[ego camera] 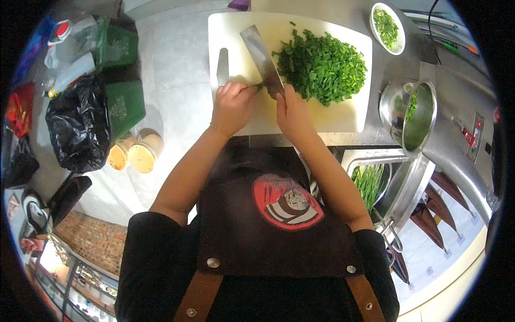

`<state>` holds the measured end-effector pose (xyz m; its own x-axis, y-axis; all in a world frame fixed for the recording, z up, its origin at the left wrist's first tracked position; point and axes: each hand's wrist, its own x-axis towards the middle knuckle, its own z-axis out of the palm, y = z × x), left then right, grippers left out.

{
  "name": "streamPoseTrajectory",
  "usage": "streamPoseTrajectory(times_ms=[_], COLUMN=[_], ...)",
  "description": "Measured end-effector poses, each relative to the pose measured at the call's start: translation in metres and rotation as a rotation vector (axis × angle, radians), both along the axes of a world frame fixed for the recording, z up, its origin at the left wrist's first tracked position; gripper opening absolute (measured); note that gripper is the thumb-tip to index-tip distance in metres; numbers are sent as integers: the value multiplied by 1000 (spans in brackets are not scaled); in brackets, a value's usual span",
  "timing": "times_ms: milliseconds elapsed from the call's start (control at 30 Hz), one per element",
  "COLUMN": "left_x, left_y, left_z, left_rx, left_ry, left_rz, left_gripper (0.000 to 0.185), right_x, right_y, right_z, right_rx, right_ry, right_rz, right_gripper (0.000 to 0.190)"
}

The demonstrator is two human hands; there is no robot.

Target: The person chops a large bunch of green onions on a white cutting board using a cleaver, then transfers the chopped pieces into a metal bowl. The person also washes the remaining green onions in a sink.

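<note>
My right hand [293,112] is closed round the handle of a cleaver [259,56], whose broad blade points away from me over a white cutting board [330,116]. To the left of the blade, my left hand [234,102] has its fingers curled over the board. A small dark green bit [259,85] shows between its fingertips and the cleaver; most of what the fingers hold is hidden. A wide heap of chopped green chives [326,66] lies right of the blade.
Beyond the board's right corner stands a white bowl [373,24] of chopped greens. Nearer sits a steel bowl [432,116]. Long green stalks [368,181] lie in the sink [396,191] at my right. On the left floor are a black plastic bag [78,124], green crates [124,106] and round tubs [141,157].
</note>
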<state>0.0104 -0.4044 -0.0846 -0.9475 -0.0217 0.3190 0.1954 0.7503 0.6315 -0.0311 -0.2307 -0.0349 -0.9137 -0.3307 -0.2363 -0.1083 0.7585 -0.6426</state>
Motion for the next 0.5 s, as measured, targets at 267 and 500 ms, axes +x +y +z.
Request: streamPoseTrajectory(times_ms=[267,500], left_x=[3,5], left_y=[-6,-3], left_z=[-11,-16], left_rx=[63,116], left_ry=[-22,-8], left_rz=[16,47], left_gripper=[17,16], right_x=[16,6], right_y=[-10,-7], right_z=[-2,1], right_rx=[98,-44], right_ry=[-82,-69], right_rz=[72,-21], right_gripper=[17,15])
